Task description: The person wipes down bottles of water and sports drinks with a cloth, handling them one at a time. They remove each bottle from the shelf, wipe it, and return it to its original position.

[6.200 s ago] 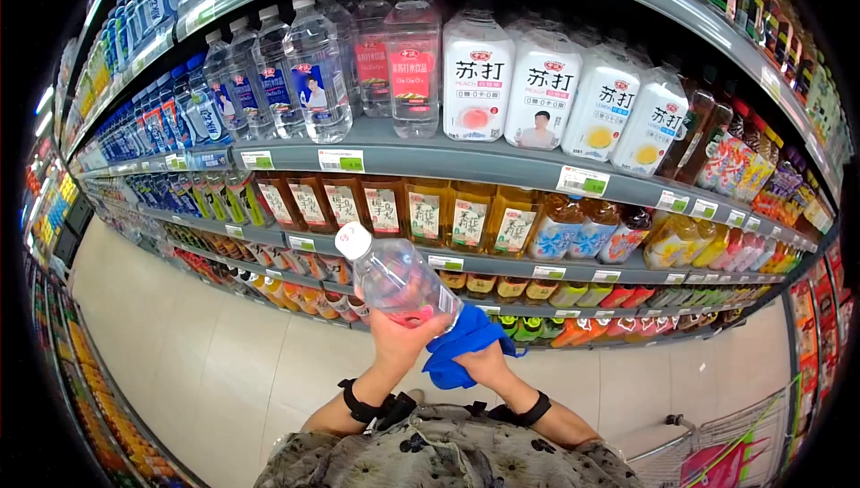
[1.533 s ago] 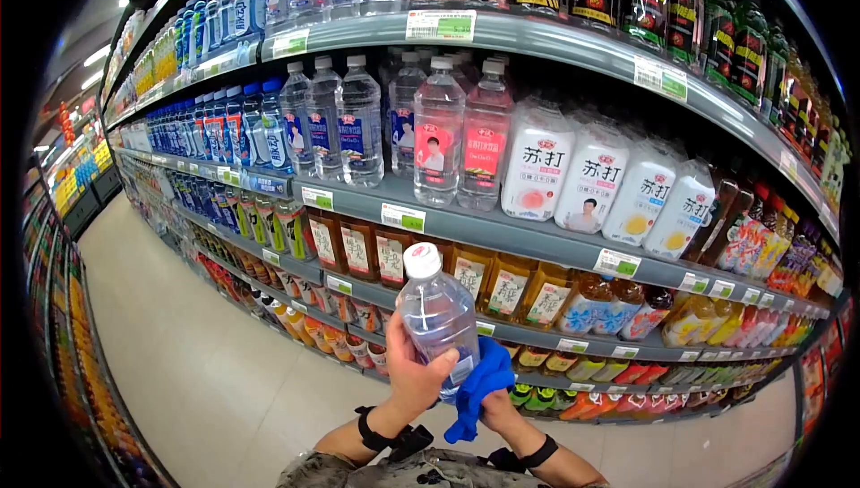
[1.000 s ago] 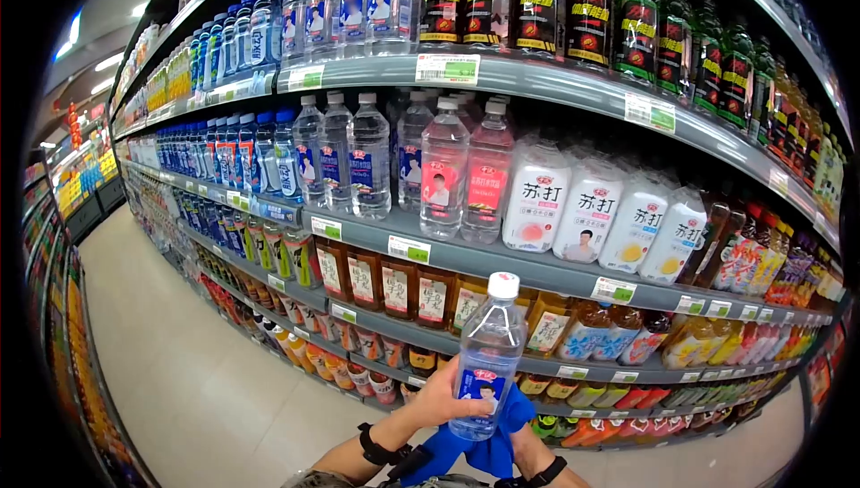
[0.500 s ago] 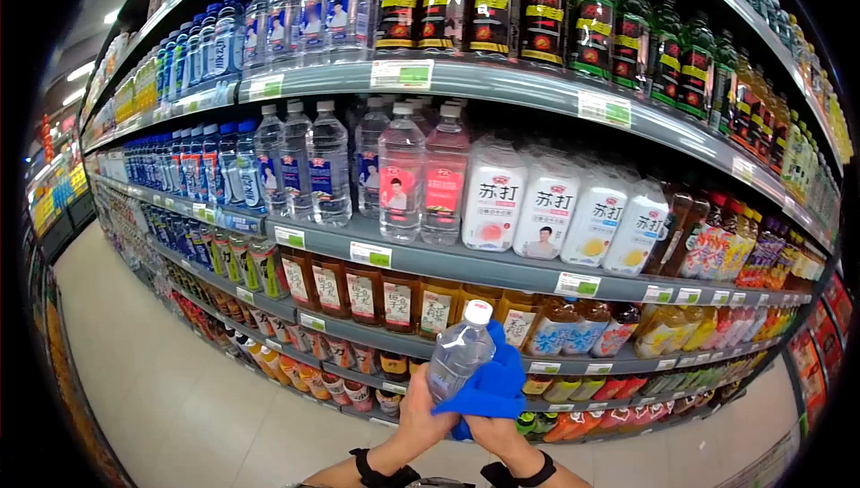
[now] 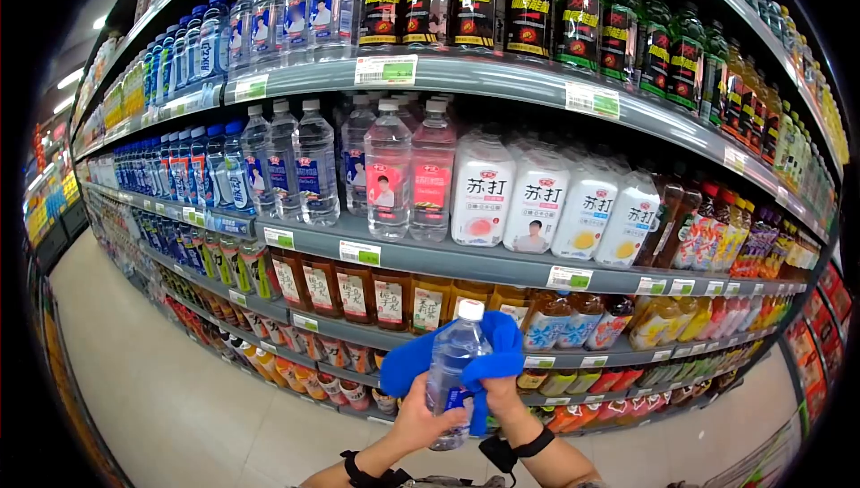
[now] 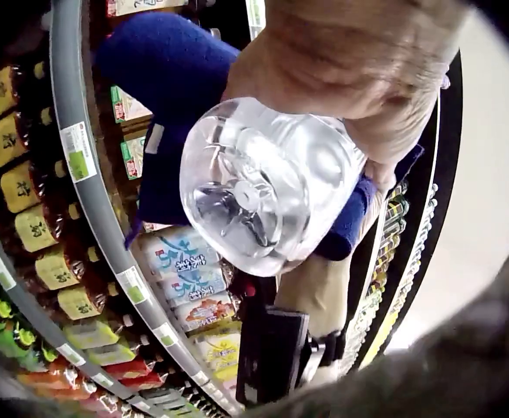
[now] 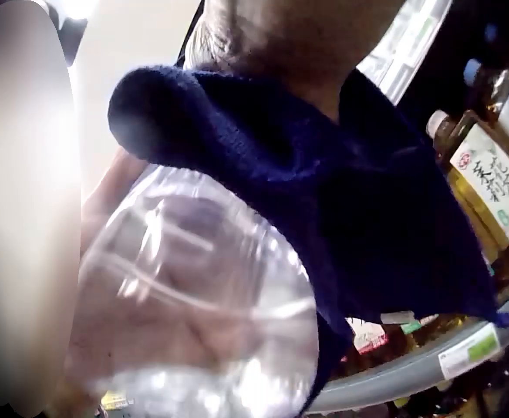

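My left hand [image 5: 421,416] grips a clear plastic bottle [image 5: 459,354] by its lower part. The bottle has a white cap and a blue label, and stands nearly upright in front of the shelves. A blue cloth [image 5: 408,364] passes behind the bottle and is bunched against its right side. My right hand [image 5: 502,400] holds that cloth. In the left wrist view the bottle's ridged base [image 6: 246,200] faces the camera. The right wrist view shows the cloth [image 7: 263,139] draped along the bottle [image 7: 211,296], hiding most of the right fingers.
A shelf [image 5: 430,260] of drinks spans the view. Behind its edge stand pink-labelled bottles [image 5: 388,188], blue-labelled bottles [image 5: 313,170] and white soda bottles [image 5: 484,192]. Brown tea bottles [image 5: 354,289] sit one level lower. A cart [image 5: 761,457] is at the lower right.
The earlier pink-labelled bottle in my left hand has given way to a blue-labelled one; another pink-labelled bottle now fronts the shelf. The cloth has shifted from the bottle's front to behind it.
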`<state>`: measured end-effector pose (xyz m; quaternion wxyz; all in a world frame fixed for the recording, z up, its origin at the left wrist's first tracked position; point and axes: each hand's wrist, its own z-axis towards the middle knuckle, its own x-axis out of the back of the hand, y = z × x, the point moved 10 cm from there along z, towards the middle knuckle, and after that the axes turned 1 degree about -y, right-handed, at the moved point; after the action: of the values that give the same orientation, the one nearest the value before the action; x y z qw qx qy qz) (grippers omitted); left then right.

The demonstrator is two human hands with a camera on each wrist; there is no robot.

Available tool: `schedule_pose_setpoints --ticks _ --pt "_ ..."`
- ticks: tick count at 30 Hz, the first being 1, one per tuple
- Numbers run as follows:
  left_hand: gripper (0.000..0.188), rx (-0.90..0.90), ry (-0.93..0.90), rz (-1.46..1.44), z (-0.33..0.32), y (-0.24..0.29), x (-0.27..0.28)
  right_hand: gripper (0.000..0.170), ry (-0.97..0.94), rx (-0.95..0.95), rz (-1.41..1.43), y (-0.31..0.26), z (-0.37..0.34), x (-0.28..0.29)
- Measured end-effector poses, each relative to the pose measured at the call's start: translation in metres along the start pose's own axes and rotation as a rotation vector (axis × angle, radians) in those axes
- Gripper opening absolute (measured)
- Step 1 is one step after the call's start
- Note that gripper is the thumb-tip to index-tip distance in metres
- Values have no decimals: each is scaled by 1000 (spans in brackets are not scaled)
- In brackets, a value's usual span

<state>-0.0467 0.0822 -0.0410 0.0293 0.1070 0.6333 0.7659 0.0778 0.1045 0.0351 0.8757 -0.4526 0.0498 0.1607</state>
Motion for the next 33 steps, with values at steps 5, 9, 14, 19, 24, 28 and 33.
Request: schedule_pose_setpoints --ticks 5,9,14,19,24,28,33 --pt "83 -264 193 -51 14 -10 35 67 13 -52 -40 41 -37 -20" --pt "93 -301 257 -244 7 30 46 62 -115 -334 2 81 -60 -32" --pt "105 -393 303 -227 -1 28 62 59 -55 -877 379 121 -89 -36" --pt "97 -360 171 -234 0 21 79 60 -140 -866 335 124 -84 -58" --pt "86 -355 173 364 4 55 112 56 -183 -723 110 132 -57 -76" --pt "61 -148 126 -197 12 39 129 59 -322 -382 -446 105 -20 -101" --pt "64 -223 253 -277 19 54 178 37 -161 -396 -512 83 -9 -118"
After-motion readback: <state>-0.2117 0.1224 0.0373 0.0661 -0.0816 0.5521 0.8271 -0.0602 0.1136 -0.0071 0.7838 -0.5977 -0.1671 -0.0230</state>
